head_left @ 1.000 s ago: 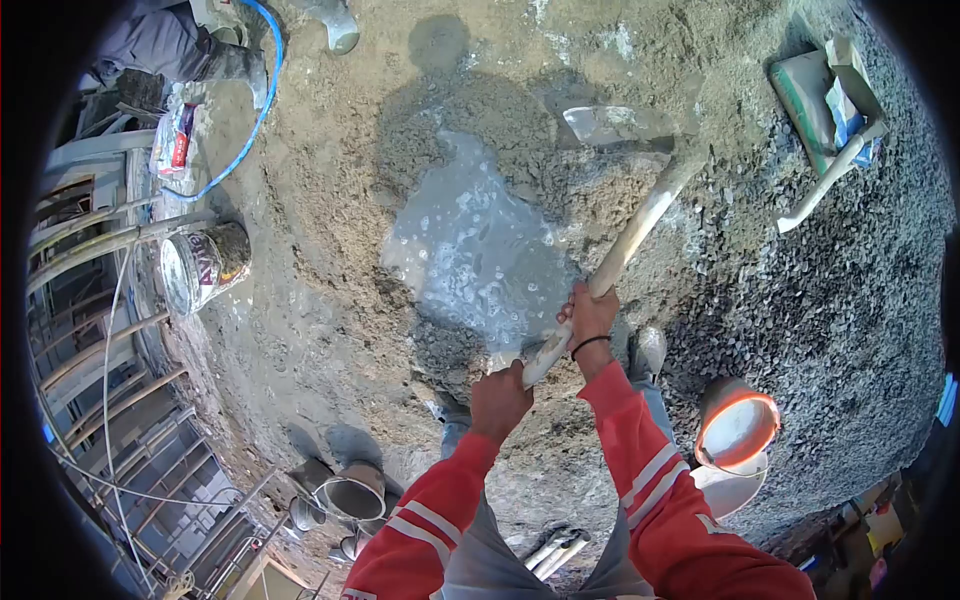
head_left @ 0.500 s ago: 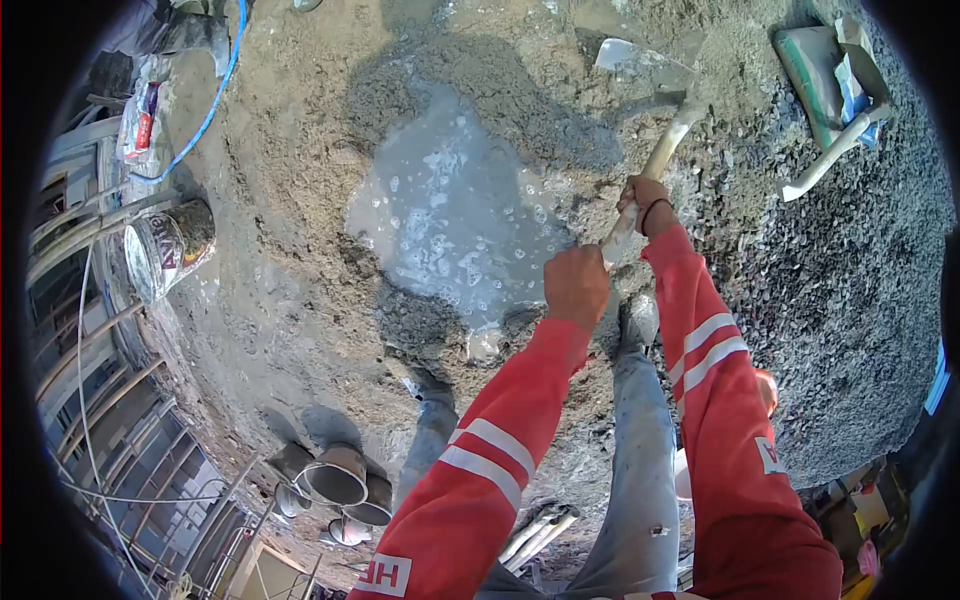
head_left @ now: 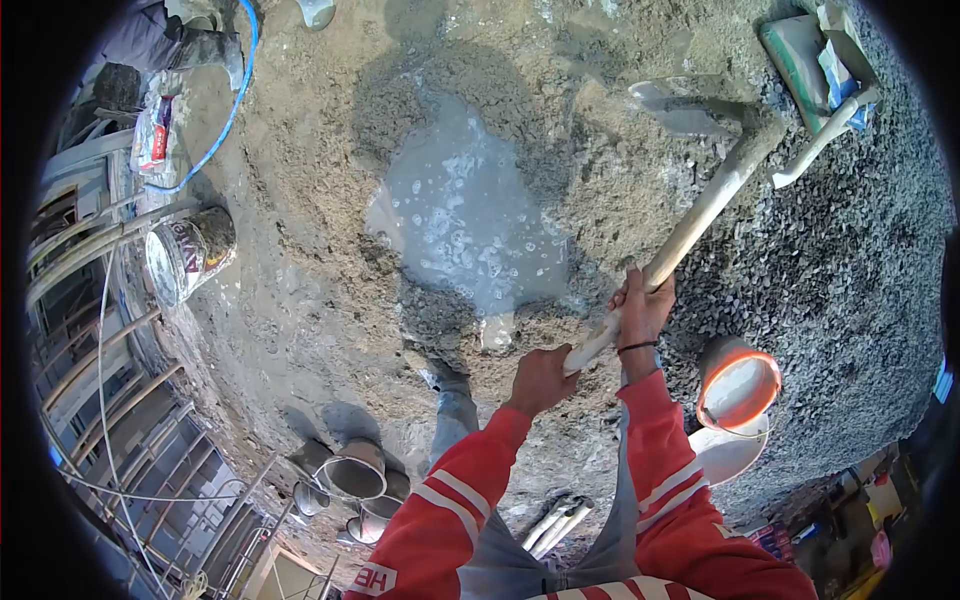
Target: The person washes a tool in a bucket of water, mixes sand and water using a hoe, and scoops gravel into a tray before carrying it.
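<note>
A hoe (head_left: pixel 710 208) with a thick wooden handle slants up to the right, its metal blade (head_left: pixel 690 112) over the sandy mix at the far right of the puddle. My left hand (head_left: pixel 543 380) is closed around the handle's near end. Farther up the same handle, my right hand (head_left: pixel 646 312) grips it, a dark band on the wrist. Beside both hands lies a pool of grey, foamy water (head_left: pixel 475 215), ringed by wet sand and cement-like mix (head_left: pixel 330 150). Whether the blade touches the ground I cannot tell.
Dark gravel (head_left: pixel 850 260) covers the right side, with an orange-rimmed bucket (head_left: pixel 770 390) on it. A torn sack (head_left: pixel 800 60) and another wooden handle (head_left: pixel 822 145) lie at upper right. Several buckets (head_left: pixel 356 470) stand lower left. A blue hose (head_left: pixel 236 105) and a printed bucket (head_left: pixel 165 262) are left.
Both hands have come down and nearer my body, still gripping the hoe. Its blade has shifted right and slightly lower. The orange-rimmed bucket is now largely uncovered by my right arm.
</note>
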Available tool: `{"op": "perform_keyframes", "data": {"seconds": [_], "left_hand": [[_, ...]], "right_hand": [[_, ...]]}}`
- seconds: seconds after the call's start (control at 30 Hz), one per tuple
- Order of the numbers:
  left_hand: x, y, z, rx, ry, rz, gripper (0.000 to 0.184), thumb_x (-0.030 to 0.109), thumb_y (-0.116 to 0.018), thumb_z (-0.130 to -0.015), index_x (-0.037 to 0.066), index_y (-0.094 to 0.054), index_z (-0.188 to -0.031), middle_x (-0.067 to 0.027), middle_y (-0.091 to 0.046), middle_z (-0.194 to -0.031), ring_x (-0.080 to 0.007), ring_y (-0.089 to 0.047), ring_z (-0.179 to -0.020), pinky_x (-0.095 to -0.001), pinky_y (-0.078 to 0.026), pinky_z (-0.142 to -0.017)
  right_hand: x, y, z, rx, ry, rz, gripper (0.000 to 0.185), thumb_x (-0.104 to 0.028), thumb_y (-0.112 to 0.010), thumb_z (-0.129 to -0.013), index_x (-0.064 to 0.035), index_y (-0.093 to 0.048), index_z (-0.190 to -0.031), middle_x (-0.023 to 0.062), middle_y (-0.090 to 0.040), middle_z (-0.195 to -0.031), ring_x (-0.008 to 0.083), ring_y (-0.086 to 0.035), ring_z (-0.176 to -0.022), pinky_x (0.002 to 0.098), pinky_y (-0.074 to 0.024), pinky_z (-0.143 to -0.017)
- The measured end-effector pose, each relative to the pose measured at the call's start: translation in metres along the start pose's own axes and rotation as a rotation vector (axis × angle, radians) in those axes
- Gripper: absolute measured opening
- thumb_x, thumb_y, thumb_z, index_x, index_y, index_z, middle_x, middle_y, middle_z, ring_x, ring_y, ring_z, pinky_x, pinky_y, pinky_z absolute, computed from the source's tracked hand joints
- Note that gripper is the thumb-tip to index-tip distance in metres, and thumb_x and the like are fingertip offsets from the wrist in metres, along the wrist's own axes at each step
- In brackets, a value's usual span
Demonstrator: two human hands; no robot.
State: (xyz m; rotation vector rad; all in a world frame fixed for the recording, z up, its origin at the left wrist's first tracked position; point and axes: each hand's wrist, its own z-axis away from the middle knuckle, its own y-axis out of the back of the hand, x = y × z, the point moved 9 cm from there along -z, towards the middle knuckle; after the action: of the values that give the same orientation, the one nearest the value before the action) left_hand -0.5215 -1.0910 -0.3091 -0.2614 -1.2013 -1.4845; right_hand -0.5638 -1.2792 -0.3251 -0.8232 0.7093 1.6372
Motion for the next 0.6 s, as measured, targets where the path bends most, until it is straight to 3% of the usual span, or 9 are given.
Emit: {"op": "perform_keyframes", "data": {"seconds": [0.1,0.2,0.27,0.3,0.33,0.4,0.47,0.5,0.6], "left_hand": [[0.033,-0.048,-0.049,0.180,-0.056,0.427,0.024,0.023,-0.070,-0.076,0.004,-0.065,-0.090,-0.0171,-0.064,-0.070,-0.0375,-0.062,-0.063,-0.0426,-0.049,-0.057],[0.067,-0.053,-0.084,0.091,0.033,0.472,0.025,0.024,-0.069,-0.077,0.002,-0.067,-0.087,-0.0216,-0.064,-0.071,-0.0397,-0.063,-0.066,-0.0438,-0.048,-0.059],[0.058,-0.069,-0.084,0.042,0.229,0.457,0.028,0.026,-0.069,-0.077,0.000,-0.067,-0.085,-0.0240,-0.063,-0.071,-0.0404,-0.063,-0.069,-0.0450,-0.049,-0.061],[0.056,-0.064,-0.079,0.046,0.226,0.452,0.028,0.026,-0.069,-0.077,0.000,-0.067,-0.085,-0.0240,-0.063,-0.071,-0.0404,-0.063,-0.069,-0.0450,-0.049,-0.061],[0.051,-0.062,-0.068,0.001,0.259,0.383,0.030,0.028,-0.068,-0.077,-0.001,-0.066,-0.086,-0.0244,-0.063,-0.071,-0.0408,-0.064,-0.070,-0.0452,-0.049,-0.062],[0.038,-0.056,-0.037,-0.083,0.341,0.281,0.032,0.030,-0.068,-0.077,0.000,-0.067,-0.087,-0.0242,-0.064,-0.073,-0.0412,-0.064,-0.072,-0.0453,-0.051,-0.066],[0.009,-0.054,-0.001,-0.095,0.322,0.139,0.031,0.029,-0.068,-0.076,0.000,-0.068,-0.088,-0.0237,-0.065,-0.075,-0.0405,-0.064,-0.074,-0.0455,-0.052,-0.068],[0.002,-0.041,0.016,-0.058,0.244,0.108,0.030,0.029,-0.068,-0.076,0.001,-0.068,-0.087,-0.0232,-0.065,-0.076,-0.0399,-0.064,-0.074,-0.0455,-0.052,-0.068],[-0.037,-0.024,0.071,-0.131,0.153,0.051,0.026,0.027,-0.068,-0.075,0.003,-0.068,-0.087,-0.0206,-0.066,-0.077,-0.0389,-0.064,-0.073,-0.0454,-0.052,-0.067]], "right_hand": [[-0.067,0.021,-0.055,0.012,0.270,0.402,0.027,-0.005,-0.059,-0.083,-0.0001,-0.038,-0.099,0.0078,-0.052,-0.062,0.0152,-0.053,-0.040,0.0298,-0.0424,-0.035],[-0.084,0.029,-0.104,0.192,0.236,0.935,0.032,-0.016,-0.060,-0.080,0.0061,-0.046,-0.098,0.0158,-0.061,-0.063,0.0255,-0.063,-0.048,0.0373,-0.0516,-0.044],[-0.047,0.040,-0.142,0.170,0.172,1.100,0.026,-0.011,-0.060,-0.076,0.0092,-0.053,-0.091,0.0197,-0.063,-0.066,0.0287,-0.066,-0.051,0.0393,-0.0540,-0.048],[-0.041,0.036,-0.141,0.164,0.147,1.172,0.025,-0.009,-0.059,-0.075,0.0104,-0.054,-0.089,0.0198,-0.063,-0.065,0.0293,-0.066,-0.051,0.0396,-0.0542,-0.049],[-0.036,0.036,-0.133,0.165,0.150,1.165,0.025,-0.009,-0.059,-0.075,0.0104,-0.054,-0.089,0.0198,-0.063,-0.065,0.0293,-0.066,-0.051,0.0396,-0.0542,-0.049],[0.001,0.043,-0.102,0.040,-0.066,0.915,0.023,-0.007,-0.058,-0.073,0.0108,-0.054,-0.087,0.0189,-0.062,-0.061,0.0299,-0.065,-0.049,0.0400,-0.0541,-0.048],[0.032,0.045,-0.059,0.075,-0.132,0.908,0.025,-0.008,-0.058,-0.073,0.0118,-0.053,-0.087,0.0180,-0.061,-0.059,0.0299,-0.064,-0.048,0.0403,-0.0534,-0.046],[0.061,0.053,-0.047,0.124,-0.084,0.771,0.019,-0.010,-0.055,-0.074,0.0081,-0.054,-0.077,0.0146,-0.057,-0.054,0.0253,-0.061,-0.043,0.0383,-0.0494,-0.041],[0.098,0.057,0.028,0.201,-0.065,0.607,0.028,-0.009,-0.056,-0.078,0.0086,-0.042,-0.095,0.0119,-0.051,-0.058,0.0220,-0.052,-0.039,0.0357,-0.0443,-0.036]]}}
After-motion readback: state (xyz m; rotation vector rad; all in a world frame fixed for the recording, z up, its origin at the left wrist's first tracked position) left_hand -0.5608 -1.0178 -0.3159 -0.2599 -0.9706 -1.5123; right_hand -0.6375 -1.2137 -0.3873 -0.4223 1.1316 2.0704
